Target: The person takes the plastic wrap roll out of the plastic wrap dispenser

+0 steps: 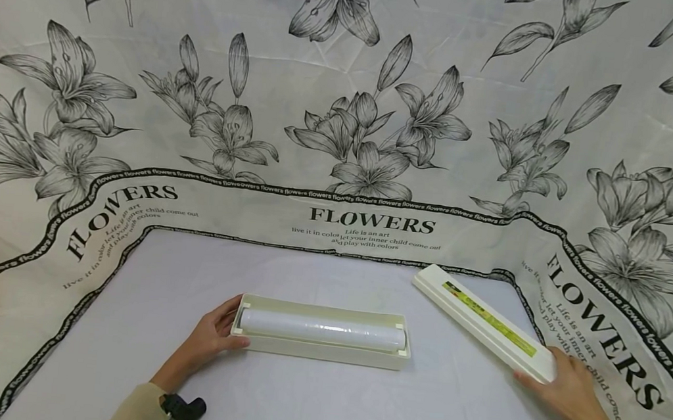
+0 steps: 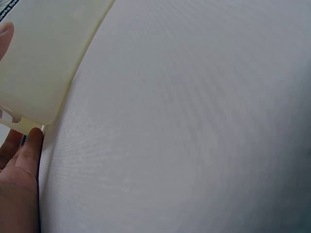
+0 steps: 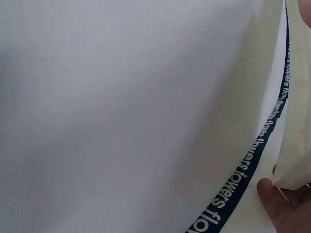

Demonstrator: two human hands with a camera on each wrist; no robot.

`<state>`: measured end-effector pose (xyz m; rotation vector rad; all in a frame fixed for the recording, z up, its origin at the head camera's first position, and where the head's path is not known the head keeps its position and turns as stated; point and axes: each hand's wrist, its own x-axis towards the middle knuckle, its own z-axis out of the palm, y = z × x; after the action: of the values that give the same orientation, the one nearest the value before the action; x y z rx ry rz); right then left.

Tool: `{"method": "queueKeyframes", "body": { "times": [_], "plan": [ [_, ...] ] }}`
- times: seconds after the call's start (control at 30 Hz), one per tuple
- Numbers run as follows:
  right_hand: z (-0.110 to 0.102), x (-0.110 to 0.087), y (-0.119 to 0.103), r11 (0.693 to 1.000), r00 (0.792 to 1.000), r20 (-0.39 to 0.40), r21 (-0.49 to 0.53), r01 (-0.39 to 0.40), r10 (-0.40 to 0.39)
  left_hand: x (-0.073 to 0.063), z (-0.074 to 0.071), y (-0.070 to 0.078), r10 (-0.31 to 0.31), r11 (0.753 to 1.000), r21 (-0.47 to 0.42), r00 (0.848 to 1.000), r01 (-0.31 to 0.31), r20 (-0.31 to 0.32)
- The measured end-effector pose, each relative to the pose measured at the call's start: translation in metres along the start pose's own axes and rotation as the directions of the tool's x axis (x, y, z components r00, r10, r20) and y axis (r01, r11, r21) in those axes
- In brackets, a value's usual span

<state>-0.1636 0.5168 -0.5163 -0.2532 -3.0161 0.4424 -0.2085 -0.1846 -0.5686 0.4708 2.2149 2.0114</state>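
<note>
Your left hand [image 1: 212, 337] gripped the cream plastic tray [image 1: 325, 355] holding a cling-film roll [image 1: 322, 329]; your right hand [image 1: 567, 388] held its long cream lid [image 1: 484, 321].

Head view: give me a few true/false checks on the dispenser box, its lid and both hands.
1. The roll of film lies inside the open dispenser tray. True.
2. The lid is closed over the tray. False: it lies apart on the cloth, to the right, at an angle.
3. The left hand holds the tray's left end. True.
4. The right hand rests on the roll. False: it is at the lid's near end.
5. The lid bears a green label strip. True.
6. The lid leans upright against the flowered backdrop. False: it lies flat.
</note>
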Motion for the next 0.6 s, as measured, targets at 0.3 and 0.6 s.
{"method": "queueKeyframes", "body": {
  "times": [0.3,0.6],
  "plan": [
    [-0.0008,0.0015,0.0005,1.000,1.000,0.026,-0.017,0.010,-0.010,0.0005,-0.0003,-0.0010,0.015,1.000,-0.017,1.000,-0.014,0.005],
    [0.0041,0.0018,0.0079,0.999,0.996,0.080,0.004,0.040,-0.040,0.0005,0.0002,-0.0009,0.025,0.999,-0.042,1.000,-0.025,0.013]
  ]
}}
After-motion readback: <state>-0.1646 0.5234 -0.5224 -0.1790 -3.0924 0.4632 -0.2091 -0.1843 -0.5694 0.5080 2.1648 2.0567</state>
